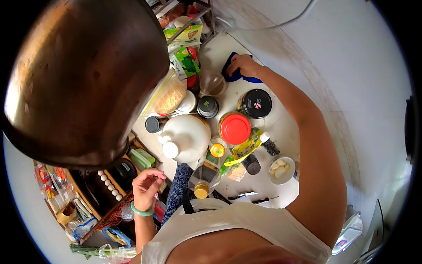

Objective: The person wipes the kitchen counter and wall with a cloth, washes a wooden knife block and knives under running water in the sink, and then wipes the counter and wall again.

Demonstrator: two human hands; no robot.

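My right hand [244,66] is at the far end of the white surface, its fingers closed on a dark blue cloth [234,78] pressed against that surface. A clear glass container [213,84] stands just left of the cloth, and a black-lidded jar [257,103] is nearer to me. On the left, my left hand [147,188], with a pale green bangle at the wrist, hangs in the air with nothing in it. Its fingers are loosely curled, the thumb a little apart. Closest to it is a large white jug [185,137].
A red-lidded jar [234,128], a clear bottle [205,176], a yellow packet [247,147] and a bowl of pale cloves [281,170] crowd the surface. A knife [242,195] lies near my body. A big metal pan-like shape [88,83] fills the upper left. An open drawer [103,185] holds eggs.
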